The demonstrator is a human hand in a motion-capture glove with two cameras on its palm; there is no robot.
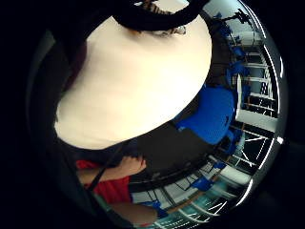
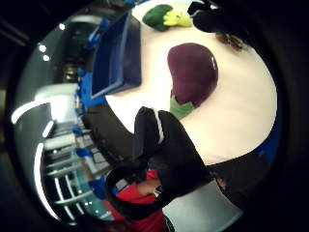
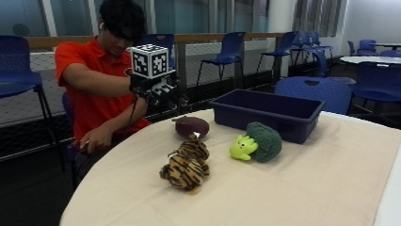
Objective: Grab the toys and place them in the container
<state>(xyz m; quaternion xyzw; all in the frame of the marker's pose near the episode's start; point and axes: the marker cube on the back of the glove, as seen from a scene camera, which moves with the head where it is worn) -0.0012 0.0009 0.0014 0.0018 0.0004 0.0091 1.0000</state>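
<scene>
My right hand (image 3: 155,89), in its black glove, hangs in the air above the near edge of the bench (image 3: 325,188), over the spot just behind the purple eggplant toy (image 3: 192,126). It holds nothing; the thumb-side palm view shows gloved fingers (image 2: 161,140) loosely curled with only the bench beneath them, and the eggplant toy (image 2: 193,72) lies apart from them with its green leaf end turned toward the palm. My bare left hand (image 3: 88,141) rests low by my lap at the bench's edge.

Moving right across the cream bench top, the striped tiger plush (image 3: 187,165) sits nearest the front, just in front of the eggplant toy and close to it, though I cannot tell whether they touch. Next comes the broccoli toy (image 3: 258,142), dark green head with a yellow-green face turned toward the tiger. It lies just in front of the dark blue container (image 3: 269,113), close to its front wall. The container stands upright and open at the far side of the bench, and I see no toy inside it.
</scene>
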